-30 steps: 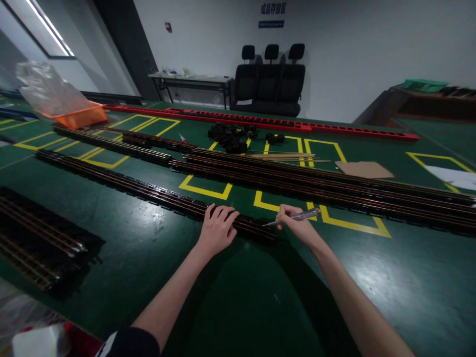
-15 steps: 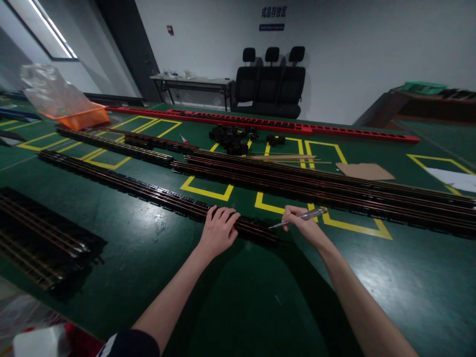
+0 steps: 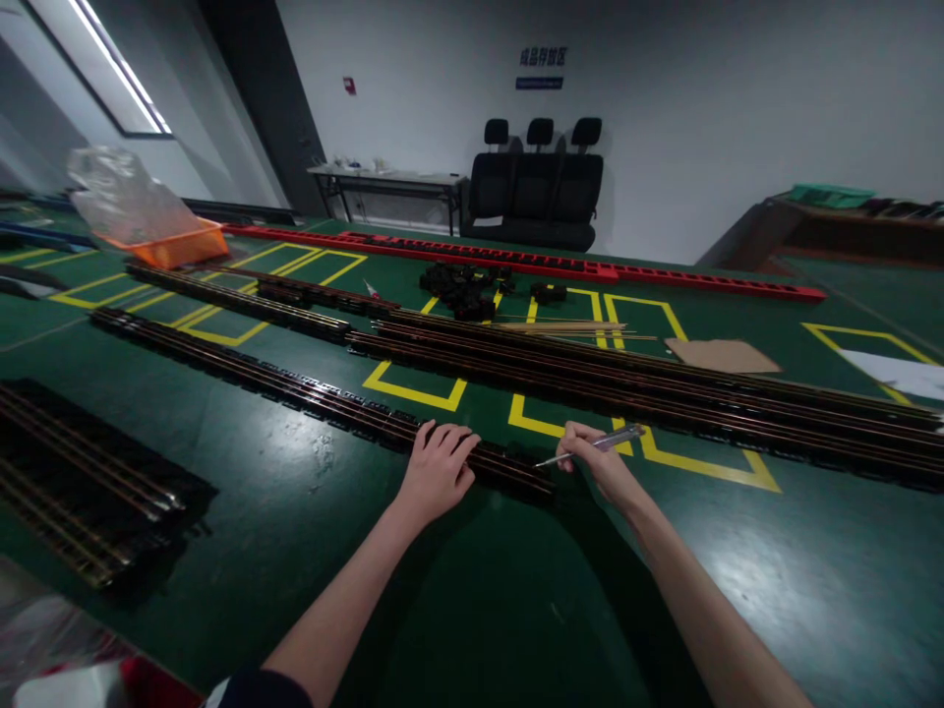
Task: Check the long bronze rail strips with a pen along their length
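A long black rail strip with several copper-coloured rods along it lies slantwise on the green table. My left hand grips it near its right end, fingers over the top and thumb on the near side. In my right hand is a slim screwdriver-like tool with a thin metal shaft and a clear greyish handle. Its tip points left and down at the strip's right end; whether it touches cannot be made out. The fingers of my right hand are closed around the tool's front part.
Longer rail strips lie beyond my hands. More rails are stacked at the left. Farther back are black parts, thin sticks, cardboard, a red rail and an orange bin with a plastic bag.
The whole view has shifted slightly downward with my head. My left hand keeps its hold on the strip, and the tool in my right hand lies a little flatter.
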The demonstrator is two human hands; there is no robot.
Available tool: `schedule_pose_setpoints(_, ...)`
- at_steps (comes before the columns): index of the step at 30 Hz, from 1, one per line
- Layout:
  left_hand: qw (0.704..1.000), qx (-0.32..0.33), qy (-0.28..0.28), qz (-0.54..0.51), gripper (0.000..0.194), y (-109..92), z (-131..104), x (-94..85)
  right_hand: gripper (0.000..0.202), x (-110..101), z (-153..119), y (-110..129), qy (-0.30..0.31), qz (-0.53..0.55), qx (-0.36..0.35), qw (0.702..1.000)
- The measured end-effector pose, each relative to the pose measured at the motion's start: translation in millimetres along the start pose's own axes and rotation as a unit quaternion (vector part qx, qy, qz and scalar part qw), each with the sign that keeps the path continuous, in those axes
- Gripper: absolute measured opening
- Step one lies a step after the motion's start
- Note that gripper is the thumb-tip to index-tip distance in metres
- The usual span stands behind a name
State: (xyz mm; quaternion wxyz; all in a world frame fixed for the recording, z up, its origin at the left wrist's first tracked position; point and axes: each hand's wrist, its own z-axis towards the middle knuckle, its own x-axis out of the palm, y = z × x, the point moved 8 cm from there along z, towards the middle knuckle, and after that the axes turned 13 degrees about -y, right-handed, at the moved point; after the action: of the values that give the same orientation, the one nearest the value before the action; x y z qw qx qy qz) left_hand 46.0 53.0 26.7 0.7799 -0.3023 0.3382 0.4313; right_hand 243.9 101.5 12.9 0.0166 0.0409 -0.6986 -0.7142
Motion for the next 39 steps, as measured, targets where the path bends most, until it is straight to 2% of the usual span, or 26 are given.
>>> schedule_pose_setpoints(2, 1.000, 0.006, 0.000, -0.009, 0.035, 2, -1, 0.3, 0.028, -2, 1, -3, -0.040, 0.012, -0.008, 0.999)
schedule_pose_setpoints(5, 1.000, 0.016, -0.008, -0.016, 0.034, 9, -2, -2.1, 0.033, -11, -4, 1, -0.159, 0.000, -0.057, 0.986)
schedule_pose_setpoints(8, 0.999, 0.030, -0.018, -0.015, 0.037, 19, -5, -6.8, 0.025, -19, -20, 18, -0.292, -0.088, -0.154, 0.940)
schedule_pose_setpoints(9, 0.999, 0.033, -0.020, -0.013, 0.039, 24, -5, -8.4, 0.022, -17, -27, 26, -0.311, -0.133, -0.199, 0.920)
schedule_pose_setpoints(12, 0.999, 0.021, -0.030, 0.004, 0.044, 46, -8, -14.5, 0.013, 6, -52, 54, -0.289, -0.239, -0.410, 0.831)
schedule_pose_setpoints(14, 0.999, 0.002, -0.039, 0.024, 0.046, 64, -11, -18.9, 0.011, 25, -69, 63, -0.256, -0.284, -0.514, 0.768)
schedule_pose_setpoints(16, 0.997, -0.021, -0.052, 0.048, 0.048, 81, -14, -23.2, 0.013, 42, -82, 65, -0.222, -0.327, -0.577, 0.715)
schedule_pose_setpoints(18, 0.995, -0.050, -0.060, 0.065, 0.048, 94, -16, -25.9, 0.010, 62, -90, 64, -0.159, -0.367, -0.606, 0.688)
schedule_pose_setpoints(21, 0.993, -0.078, -0.055, 0.065, 0.047, 100, -18, -25.7, 0.011, 78, -99, 65, -0.132, -0.373, -0.612, 0.685)
schedule_pose_setpoints(27, 0.992, -0.108, -0.047, 0.054, 0.041, 94, -11, -25.2, 0.020, 96, -96, 57, -0.153, -0.439, -0.577, 0.671)
schedule_pose_setpoints(30, 0.992, -0.112, -0.044, 0.044, 0.042, 86, -7, -21.7, 0.021, 94, -89, 47, -0.163, -0.466, -0.552, 0.672)
schedule_pose_setpoints(34, 0.993, -0.101, -0.060, 0.017, 0.043, 65, -3, -12.5, 0.018, 86, -77, 29, -0.141, -0.494, -0.524, 0.679)
schedule_pose_setpoints(39, 0.993, -0.092, -0.070, 0.009, 0.050, 38, 1, 0.3, 0.021, 77, -63, 17, -0.140, -0.508, -0.476, 0.704)
